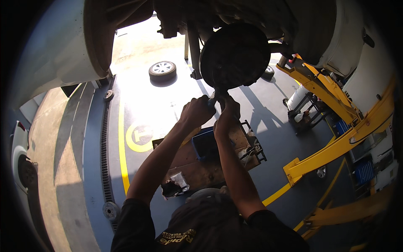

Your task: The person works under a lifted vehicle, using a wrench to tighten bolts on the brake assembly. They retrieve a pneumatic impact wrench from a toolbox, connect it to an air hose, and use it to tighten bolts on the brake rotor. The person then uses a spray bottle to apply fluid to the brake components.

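Note:
Above me hangs a dark, round wheel-brake assembly (235, 55) under the raised vehicle. Both my arms reach up to its lower edge. My left hand (197, 111) is closed around a small tool with a blue handle (211, 101), whose exact kind is too small to tell. Right beside it, my right hand (228, 110) is closed at the bottom of the assembly, its fingers wrapped on something dark that I cannot make out. The two hands nearly touch.
Below my arms stands a brown-topped cart (184, 157) carrying a blue bin (205, 145) and a crumpled package (178, 181). A removed wheel (163, 71) lies on the floor ahead. Yellow lift arms (336, 147) reach in from the right. Round metal parts (111, 210) lie along the drain grate (106, 151).

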{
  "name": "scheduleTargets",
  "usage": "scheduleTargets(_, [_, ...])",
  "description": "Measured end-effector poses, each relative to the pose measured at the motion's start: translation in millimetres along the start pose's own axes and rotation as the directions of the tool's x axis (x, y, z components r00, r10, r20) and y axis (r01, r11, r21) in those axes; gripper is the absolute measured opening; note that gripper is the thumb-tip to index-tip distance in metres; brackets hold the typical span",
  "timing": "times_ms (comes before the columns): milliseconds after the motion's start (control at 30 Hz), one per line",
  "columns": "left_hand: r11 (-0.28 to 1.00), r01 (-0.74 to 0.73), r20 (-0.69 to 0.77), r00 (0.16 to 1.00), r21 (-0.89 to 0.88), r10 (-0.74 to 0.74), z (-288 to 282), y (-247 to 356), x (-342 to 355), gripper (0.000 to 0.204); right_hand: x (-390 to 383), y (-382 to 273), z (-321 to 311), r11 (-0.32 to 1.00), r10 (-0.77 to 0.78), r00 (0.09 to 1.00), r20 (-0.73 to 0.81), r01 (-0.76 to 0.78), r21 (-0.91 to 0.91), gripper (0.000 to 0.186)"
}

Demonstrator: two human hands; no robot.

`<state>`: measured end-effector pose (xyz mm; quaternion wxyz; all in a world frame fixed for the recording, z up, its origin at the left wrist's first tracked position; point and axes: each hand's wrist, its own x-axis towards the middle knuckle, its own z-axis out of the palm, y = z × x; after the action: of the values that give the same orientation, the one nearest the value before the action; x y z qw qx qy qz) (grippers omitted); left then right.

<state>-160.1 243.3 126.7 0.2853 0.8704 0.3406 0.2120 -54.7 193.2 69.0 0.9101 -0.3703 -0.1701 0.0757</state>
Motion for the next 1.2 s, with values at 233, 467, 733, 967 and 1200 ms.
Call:
scheduleTargets(233, [0.999, -0.042, 0.004, 0.999, 0.028, 0.042, -46, -11, -2, 0.034, -16, 8, 4, 0.828, -0.346, 0.873, 0.344, 0.456, -0.325, 0.014])
scheduleTargets(467, [0.984, -0.14, -0.07, 0.989, -0.11, 0.133, -94, -17, 4, 0.052, -36, -22, 66, 0.85, -0.332, 0.893, 0.304, 0.423, -0.313, 0.02])
scheduleTargets(733, [0.994, -0.036, 0.03, 0.999, -0.1, 0.039, -110, -26, 16, 0.033, -6, -70, 129, 0.869, -0.365, 0.904, 0.221, 0.416, -0.268, 0.036])
scheduleTargets(967, [0.974, -0.185, -0.048, 0.983, -0.134, 0.18, -119, -11, 35, 0.042, 9, -100, 136, 0.434, -0.604, 0.624, 0.496, 0.78, -0.452, 0.039])
scheduleTargets(1200, [0.934, -0.239, -0.007, 0.969, -0.265, 0.246, -143, 29, 43, 0.033, 87, -162, 149, 0.345, -0.656, 0.569, 0.496, 0.811, -0.473, 0.023])
